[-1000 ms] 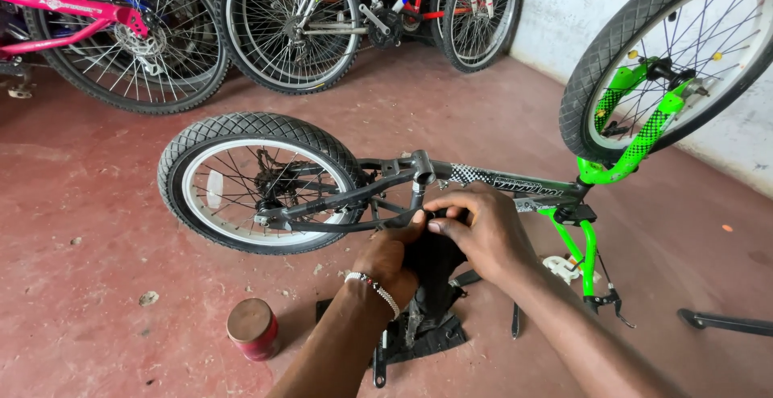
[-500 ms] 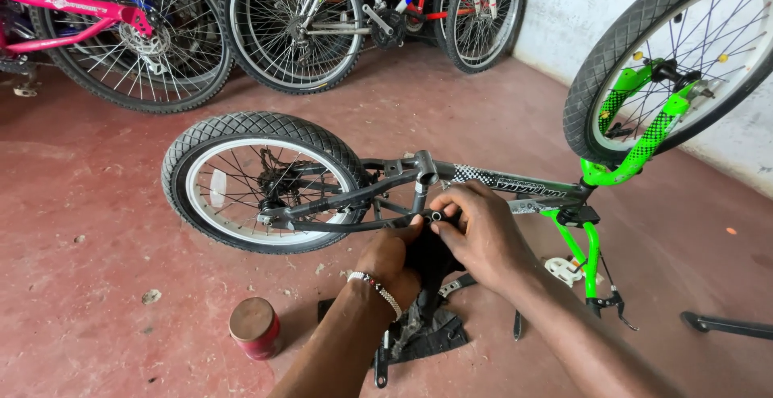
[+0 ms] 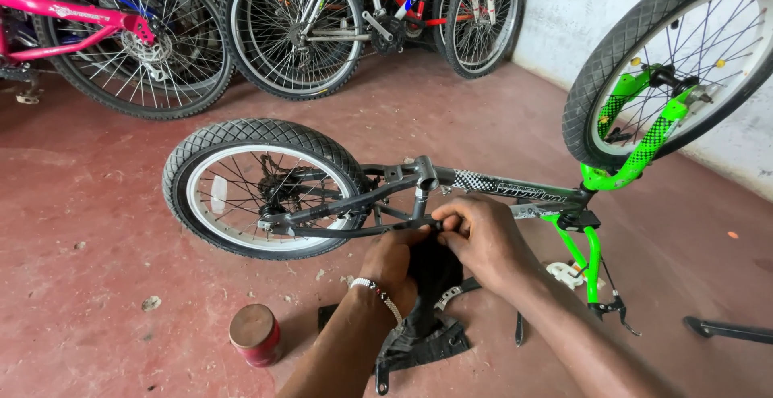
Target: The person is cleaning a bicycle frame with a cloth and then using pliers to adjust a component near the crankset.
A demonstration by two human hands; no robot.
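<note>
Right hand [image 3: 483,241] pinched shut on a small fastener at the upturned grey-and-green child's bicycle frame [image 3: 515,191]; left hand [image 3: 394,257] curled underneath, grip unclear. Barely shifted since a second ago: still working there. Red tin [image 3: 256,335] nearby.

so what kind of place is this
Probably a bicycle repair shop: a small green bike lies upturned on the red floor under both hands, with more bicycles parked along the wall.
</note>
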